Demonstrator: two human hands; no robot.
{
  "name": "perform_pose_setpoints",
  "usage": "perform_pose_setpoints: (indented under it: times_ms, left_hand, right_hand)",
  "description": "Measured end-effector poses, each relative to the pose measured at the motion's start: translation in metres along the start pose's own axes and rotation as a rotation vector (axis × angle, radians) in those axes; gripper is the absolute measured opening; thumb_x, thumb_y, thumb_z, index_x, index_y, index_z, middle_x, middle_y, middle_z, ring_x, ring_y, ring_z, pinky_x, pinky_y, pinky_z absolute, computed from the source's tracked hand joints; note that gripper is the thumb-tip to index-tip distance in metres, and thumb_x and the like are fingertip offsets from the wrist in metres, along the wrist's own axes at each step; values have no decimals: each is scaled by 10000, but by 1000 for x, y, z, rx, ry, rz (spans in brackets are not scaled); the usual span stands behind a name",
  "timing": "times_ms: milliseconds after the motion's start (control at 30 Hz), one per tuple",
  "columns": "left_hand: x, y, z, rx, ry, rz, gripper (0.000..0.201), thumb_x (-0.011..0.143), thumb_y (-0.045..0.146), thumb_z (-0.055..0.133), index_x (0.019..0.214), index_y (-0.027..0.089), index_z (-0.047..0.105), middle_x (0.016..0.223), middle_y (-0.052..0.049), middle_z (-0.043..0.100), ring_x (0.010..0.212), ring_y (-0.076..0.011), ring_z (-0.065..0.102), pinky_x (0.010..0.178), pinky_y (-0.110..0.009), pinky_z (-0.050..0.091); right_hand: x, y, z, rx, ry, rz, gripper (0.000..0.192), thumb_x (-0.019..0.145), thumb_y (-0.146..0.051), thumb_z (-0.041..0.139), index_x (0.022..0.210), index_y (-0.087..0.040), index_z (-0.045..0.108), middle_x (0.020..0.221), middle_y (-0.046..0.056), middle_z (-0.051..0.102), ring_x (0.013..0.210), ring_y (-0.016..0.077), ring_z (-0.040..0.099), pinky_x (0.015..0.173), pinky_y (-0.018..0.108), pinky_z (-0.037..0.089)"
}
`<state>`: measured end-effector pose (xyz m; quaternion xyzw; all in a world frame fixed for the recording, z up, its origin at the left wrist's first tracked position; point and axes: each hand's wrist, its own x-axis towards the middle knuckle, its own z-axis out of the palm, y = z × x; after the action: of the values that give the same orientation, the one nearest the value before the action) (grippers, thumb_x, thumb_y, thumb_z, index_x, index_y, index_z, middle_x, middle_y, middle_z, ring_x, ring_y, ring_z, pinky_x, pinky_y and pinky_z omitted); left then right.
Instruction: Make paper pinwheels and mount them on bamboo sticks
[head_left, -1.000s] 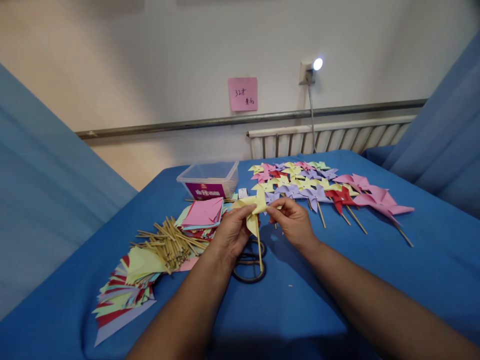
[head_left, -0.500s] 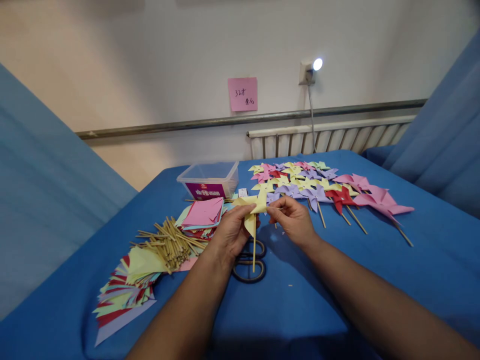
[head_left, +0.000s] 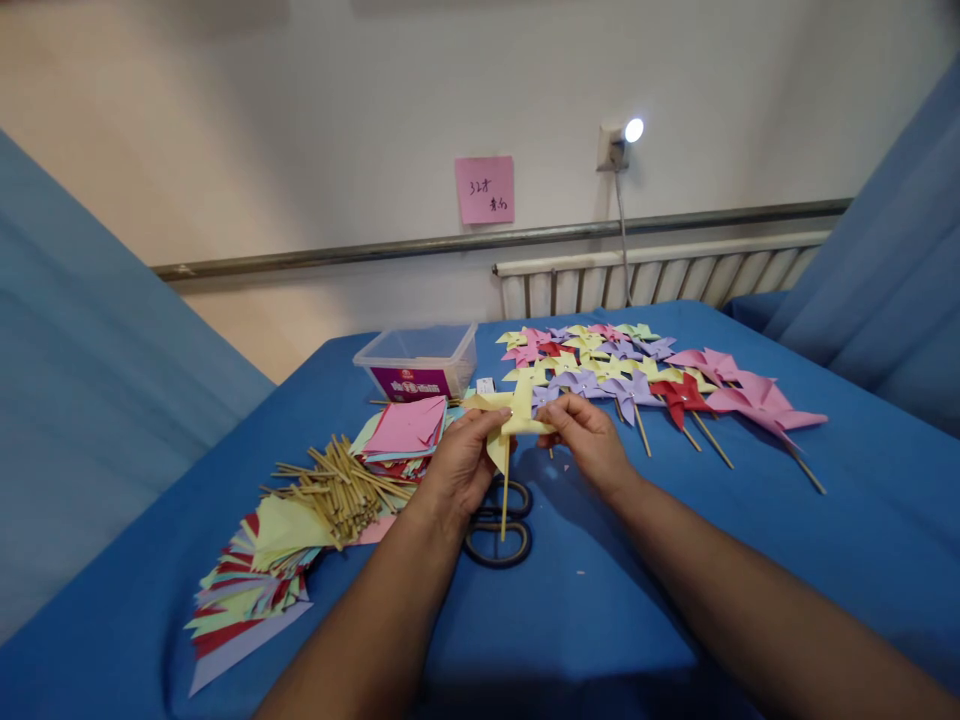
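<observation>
Between my hands is a yellow paper pinwheel (head_left: 523,405) on a thin stick (head_left: 505,500) that points down. My left hand (head_left: 469,460) pinches it near the centre, thumb on the front, with the other fingers behind and partly hidden. At its right blade, my right hand (head_left: 581,435) grips the paper between thumb and fingers. Below the stick lies a pair of scissors (head_left: 499,545) with dark handles; its blades are hidden under my left hand.
Finished pinwheels (head_left: 634,385) lie at the back right. On the left are a bundle of short sticks (head_left: 341,490), fanned coloured paper (head_left: 251,590) and a stack of paper squares (head_left: 405,425). A clear plastic box (head_left: 416,350) stands behind them on the blue cloth (head_left: 637,620).
My right hand has taken hold of the pinwheel's right blade, which now stretches further out to the right. The stick's lower end has shifted slightly left.
</observation>
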<state>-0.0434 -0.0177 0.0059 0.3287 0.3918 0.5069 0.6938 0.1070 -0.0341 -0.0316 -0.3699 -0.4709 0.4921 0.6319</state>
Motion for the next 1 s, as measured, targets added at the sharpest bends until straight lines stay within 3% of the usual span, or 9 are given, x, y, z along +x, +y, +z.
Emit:
perform_pose_setpoints:
  times_ms: [100,367,500,700,1000]
  left_hand:
    - [-1,1,0,14,-15,-13,189,633,132,755,775,103,633,682,-28,651,551,-116,579,514,-228,473]
    - [-5,-2,1,69,-185,-84,233,635,155,771,835,80,676,738,-50,670,612,-113,595,611,-224,471]
    - [-5,-4,2,90,-199,-115,290,610,153,790,871,78,688,766,-59,677,633,-117,603,635,-225,469]
    - [-4,-3,2,91,-191,-113,283,614,159,793,867,80,693,763,-56,674,628,-110,596,625,-215,460]
    - [-8,-2,4,113,-255,-129,282,622,144,785,884,81,703,752,-71,691,613,-116,607,617,-215,464]
  right_hand:
    - [3,0,-2,163,38,95,302,742,-496,704,771,-204,630,784,5,657,677,140,594,618,269,456]
    - [5,-3,2,340,-72,211,353,603,-393,843,778,-181,622,675,-22,649,588,110,577,603,242,445]
    - [4,-1,3,379,-83,237,332,607,-366,846,772,-172,633,661,-26,653,561,99,577,592,234,448]
    - [4,-3,-1,454,-187,312,285,691,-347,792,887,-182,669,801,13,684,678,128,612,642,255,472]
    - [5,-5,-8,506,-212,369,209,712,-330,772,766,-191,626,574,-62,508,465,63,393,474,195,350]
